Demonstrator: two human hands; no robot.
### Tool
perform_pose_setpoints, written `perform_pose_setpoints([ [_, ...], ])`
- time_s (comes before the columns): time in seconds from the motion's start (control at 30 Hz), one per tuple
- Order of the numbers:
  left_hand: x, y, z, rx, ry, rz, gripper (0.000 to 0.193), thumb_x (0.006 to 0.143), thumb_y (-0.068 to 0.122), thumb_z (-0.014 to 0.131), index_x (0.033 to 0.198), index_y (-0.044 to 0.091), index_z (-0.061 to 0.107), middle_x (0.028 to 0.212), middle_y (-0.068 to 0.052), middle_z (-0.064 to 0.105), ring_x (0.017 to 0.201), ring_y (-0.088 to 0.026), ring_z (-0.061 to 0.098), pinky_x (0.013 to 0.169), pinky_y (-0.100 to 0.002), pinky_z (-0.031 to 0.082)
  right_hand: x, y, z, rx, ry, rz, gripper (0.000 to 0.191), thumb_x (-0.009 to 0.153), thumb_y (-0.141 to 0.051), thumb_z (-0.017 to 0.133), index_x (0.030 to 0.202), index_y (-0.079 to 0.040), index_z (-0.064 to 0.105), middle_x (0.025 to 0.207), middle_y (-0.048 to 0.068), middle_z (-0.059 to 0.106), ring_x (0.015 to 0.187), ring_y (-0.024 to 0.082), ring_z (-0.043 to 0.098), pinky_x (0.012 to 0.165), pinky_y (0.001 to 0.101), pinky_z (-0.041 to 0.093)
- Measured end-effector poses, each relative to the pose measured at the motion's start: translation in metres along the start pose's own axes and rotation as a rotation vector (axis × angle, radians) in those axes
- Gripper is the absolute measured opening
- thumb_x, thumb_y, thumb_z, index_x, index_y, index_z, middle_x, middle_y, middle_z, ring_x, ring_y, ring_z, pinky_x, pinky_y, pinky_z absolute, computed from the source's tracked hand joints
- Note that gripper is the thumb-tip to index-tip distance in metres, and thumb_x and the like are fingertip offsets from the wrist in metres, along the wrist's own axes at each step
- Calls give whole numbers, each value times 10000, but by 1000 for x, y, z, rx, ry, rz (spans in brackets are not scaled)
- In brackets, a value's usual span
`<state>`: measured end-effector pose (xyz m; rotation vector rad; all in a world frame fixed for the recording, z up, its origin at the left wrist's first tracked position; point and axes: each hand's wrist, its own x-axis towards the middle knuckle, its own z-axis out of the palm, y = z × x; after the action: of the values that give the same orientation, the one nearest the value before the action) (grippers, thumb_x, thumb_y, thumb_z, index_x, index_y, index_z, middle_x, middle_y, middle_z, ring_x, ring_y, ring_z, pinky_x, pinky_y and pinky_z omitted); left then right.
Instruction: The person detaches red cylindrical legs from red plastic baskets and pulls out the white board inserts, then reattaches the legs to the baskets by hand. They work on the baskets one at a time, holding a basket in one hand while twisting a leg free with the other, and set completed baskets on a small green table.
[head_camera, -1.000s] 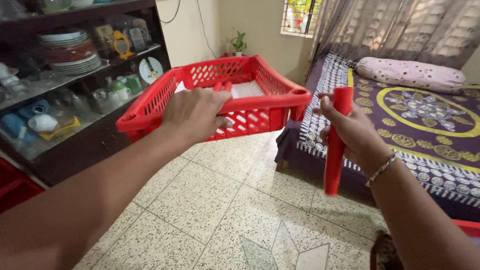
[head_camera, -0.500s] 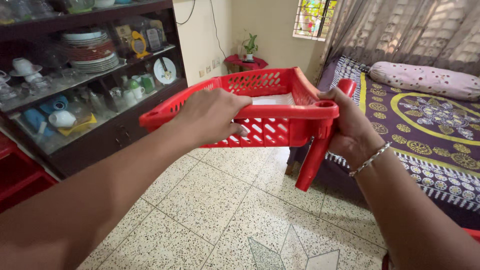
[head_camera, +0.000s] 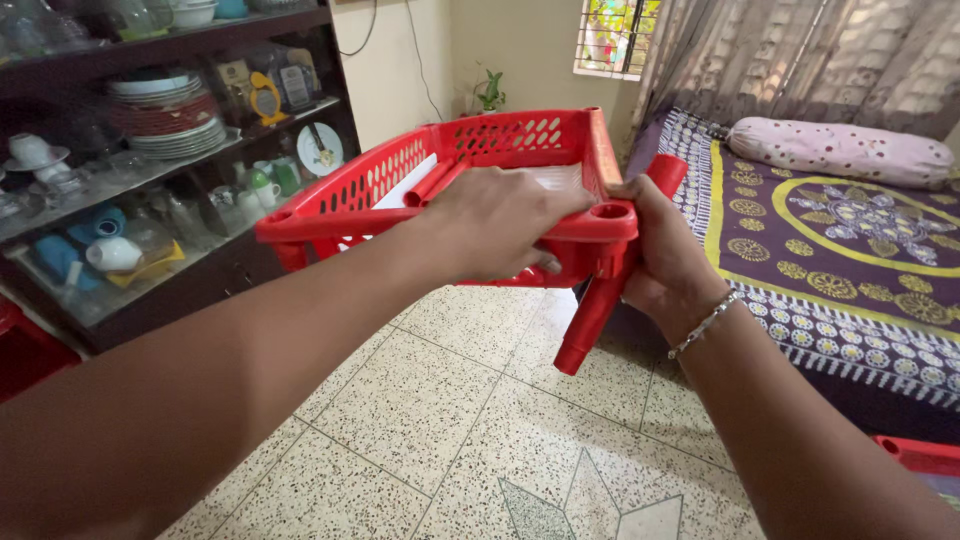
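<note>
I've brought the red leg tube (head_camera: 600, 290), gripped in my right hand (head_camera: 665, 260), against the corner socket of the red basket tray (head_camera: 400, 185), which my left hand (head_camera: 500, 220) clasps by its rim.

A red plastic basket tray (head_camera: 470, 165) with slotted walls is hanging level in the air above the speckled floor, its near rim gripped. A red plastic tube leg (head_camera: 600, 305) is slanting down from the round socket at the tray's near right corner, its upper end showing behind that corner
</note>
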<state>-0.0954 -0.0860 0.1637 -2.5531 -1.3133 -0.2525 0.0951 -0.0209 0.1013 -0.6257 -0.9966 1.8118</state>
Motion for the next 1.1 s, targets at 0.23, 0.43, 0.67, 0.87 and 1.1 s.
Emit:
perform_pose_setpoints([
  [0.23, 5, -3, 9, -84, 212, -62, 828, 768, 451, 808, 1487, 296, 427, 921, -100, 753, 799, -310, 751, 670, -494, 594, 4, 2, -29, -196, 106, -112, 411, 1033, -509, 545, 1130, -111, 583, 910, 39, 666, 748, 171, 635, 661, 342, 519],
  [0.43, 27, -7, -6, 41, 78, -244, 855, 822, 522, 761, 1551, 361, 343, 900, -88, 731, 807, -268, 750, 709, -463, 616, -22, 19, -55, -187, 166, -198, 275, 986, -363, 467, 1078, -105, 494, 812, 60, 580, 604, 188, 555, 548, 343, 503],
  [0.67, 39, -3, -25, 204, 230, -162, 877, 744, 550, 823, 1488, 316, 422, 888, -100, 742, 818, -303, 738, 677, -483, 598, -38, 7, -42, -712, 19, -514, 448, 1024, -155, 555, 1431, -119, 372, 1085, 63, 609, 828, 115, 603, 723, 305, 561],
  [0.87, 51, 16, -40, 140, 130, -261, 846, 821, 535, 796, 1531, 318, 392, 955, -110, 737, 833, -290, 753, 745, -460, 603, -52, -4, -39, -942, 124, -608, 607, 1003, -167, 628, 1555, -108, 383, 1121, 87, 677, 860, 130, 712, 729, 286, 613],
  [1.1, 63, 42, -40, 95, 137, -239, 810, 805, 503, 806, 1494, 318, 425, 968, -108, 743, 885, -305, 743, 770, -475, 593, -68, -22, -58, -1005, 234, -729, 547, 966, -165, 714, 1470, -60, 528, 1107, 76, 719, 854, 133, 756, 668, 252, 612],
])
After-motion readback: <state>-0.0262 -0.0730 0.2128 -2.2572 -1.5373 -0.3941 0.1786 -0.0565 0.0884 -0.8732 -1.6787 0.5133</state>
